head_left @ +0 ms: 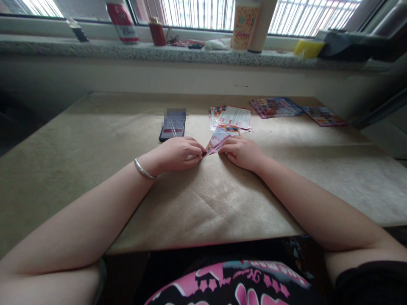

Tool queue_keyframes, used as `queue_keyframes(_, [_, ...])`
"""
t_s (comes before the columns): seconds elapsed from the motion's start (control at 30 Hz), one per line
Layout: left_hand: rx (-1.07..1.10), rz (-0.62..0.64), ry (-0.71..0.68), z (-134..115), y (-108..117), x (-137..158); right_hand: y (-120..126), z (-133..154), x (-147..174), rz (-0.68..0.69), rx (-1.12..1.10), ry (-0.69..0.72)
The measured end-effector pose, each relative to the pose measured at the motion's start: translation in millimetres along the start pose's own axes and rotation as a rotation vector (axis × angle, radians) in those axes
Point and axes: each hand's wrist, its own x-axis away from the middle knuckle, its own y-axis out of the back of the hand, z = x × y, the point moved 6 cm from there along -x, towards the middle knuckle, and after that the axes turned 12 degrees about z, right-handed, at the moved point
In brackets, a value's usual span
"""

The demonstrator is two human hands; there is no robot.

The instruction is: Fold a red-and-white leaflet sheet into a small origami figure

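A small colourful paper sheet [216, 141], printed in pink and pale tones, lies on the cloth-covered table [203, 203] between my hands. It looks folded, with a slanting pink edge. My left hand [182, 153], with a silver bangle at the wrist, pinches the sheet's lower left corner between thumb and fingers. On the other side my right hand [243, 152] grips the lower right part, thumb below and fingers over it. Just beyond the sheet is a loose pile of printed cards [233, 117], the top one white with text. The fingertips partly hide the sheet's edges.
A phone [171, 132] lies behind my left hand. Two stacks of colourful printed cards, a larger stack [276, 106] and a smaller stack [322, 115], rest at the back right. The windowsill [190, 53] holds a red can [122, 21], a patterned cup [244, 25] and a yellow item [308, 48].
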Motion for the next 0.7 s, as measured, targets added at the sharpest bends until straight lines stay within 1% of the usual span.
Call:
queue_keyframes(0.17, [0.028, 0.022, -0.015, 0, 1, 2, 0, 1, 1, 0.003, 0.024, 0.004])
queue_keyframes(0.33, [-0.029, -0.006, 0.073, 1, -1, 0, -1, 11, -1, 0.026, 0.071, 0.042])
queue_keyframes(0.47, [-0.108, -0.032, 0.035, -5, -4, -6, -2, 18, -6, 0.034, 0.105, 0.049])
queue_keyframes(0.57, [-0.152, -0.037, 0.040, -8, -5, -8, -3, 19, -9, 0.062, 0.141, 0.047])
queue_keyframes(0.7, [-0.142, -0.031, 0.044, -9, -5, -8, -2, 15, -9, 0.105, 0.156, 0.034])
